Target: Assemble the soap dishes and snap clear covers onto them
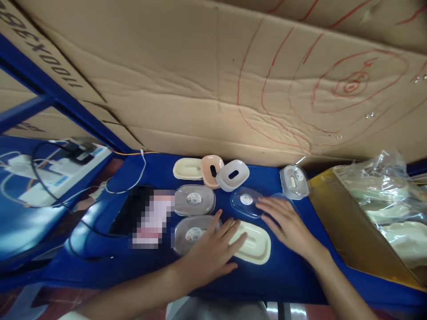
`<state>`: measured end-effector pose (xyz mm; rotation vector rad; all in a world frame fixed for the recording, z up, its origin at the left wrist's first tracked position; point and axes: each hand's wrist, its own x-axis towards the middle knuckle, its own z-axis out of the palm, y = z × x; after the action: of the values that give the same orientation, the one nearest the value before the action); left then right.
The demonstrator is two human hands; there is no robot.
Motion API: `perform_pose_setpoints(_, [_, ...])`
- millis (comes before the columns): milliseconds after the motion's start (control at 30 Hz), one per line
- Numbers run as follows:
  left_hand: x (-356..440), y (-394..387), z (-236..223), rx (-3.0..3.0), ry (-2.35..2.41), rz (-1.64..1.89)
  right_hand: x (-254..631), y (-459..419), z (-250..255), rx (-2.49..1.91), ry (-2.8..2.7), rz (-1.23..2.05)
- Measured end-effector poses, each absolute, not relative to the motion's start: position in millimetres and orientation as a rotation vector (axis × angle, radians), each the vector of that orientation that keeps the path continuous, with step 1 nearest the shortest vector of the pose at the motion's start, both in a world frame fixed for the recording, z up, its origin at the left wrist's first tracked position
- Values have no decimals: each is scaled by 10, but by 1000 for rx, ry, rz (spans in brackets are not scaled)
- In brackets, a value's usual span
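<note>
My left hand [213,246] is open, fingers spread. Its fingertips reach over a cream oval tray [258,242] and the edge of a greyish lidded oval box [189,233] with a round label. My right hand [288,222] is open too, its fingers stretched toward the right edge of a clear plastic lid [245,200] with a white sticker; whether they touch it I cannot tell. Another clear piece lies partly hidden behind that hand. A second greyish box [195,200] sits just beyond the first.
Along the back stand a cream tray [187,169], a peach slotted dish [210,166] and a light grey slotted dish [235,175]. A wrapped dish [295,182] is at right, near a carton [350,222] of bagged trays. Left are a phone-like device [133,209], cables and power strips [66,173].
</note>
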<state>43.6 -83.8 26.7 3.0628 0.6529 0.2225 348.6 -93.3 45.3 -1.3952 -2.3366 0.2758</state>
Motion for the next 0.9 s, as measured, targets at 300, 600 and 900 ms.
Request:
perform_pose_setpoints(300, [459, -788, 266, 2941, 757, 229, 3210, 644, 497, -1308, -2700, 499])
perform_pose_setpoints(600, [479, -793, 268, 2915, 877, 200, 3292, 714, 609, -1251, -2581, 415])
perform_pose_setpoints(900, [437, -701, 232, 2889, 726, 237, 3256, 884, 578, -1284, -2629, 623])
